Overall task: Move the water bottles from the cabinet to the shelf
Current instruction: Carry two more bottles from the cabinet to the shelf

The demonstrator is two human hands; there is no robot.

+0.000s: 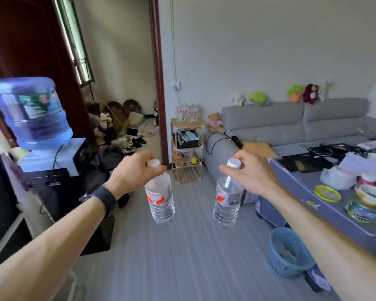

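Across the grey floor point(182, 257), a wooden shelf point(188, 148) stands beside the sofa point(269, 118). Your left hand point(135, 170) grips one water bottle point(161, 200) at its cap, your right hand point(250, 170) a second bottle point(227, 203), both hanging above the floor.

left: a large blue water jug point(30, 114) stands neck-down on a white dispenser point(52, 158). centre back: a dark red door frame point(159, 83) opens onto a room with a heap of mixed belongings point(122, 131) on its floor. right: a grey sofa point(291, 124) carries plush toys point(310, 93) along its backrest, with a teddy bear point(215, 122) at its end. a cluttered purple table point(295, 183) holds a yellow-green lid point(327, 193); a blue mesh basket point(289, 253) stands on the grey floor point(182, 257) just beside it.
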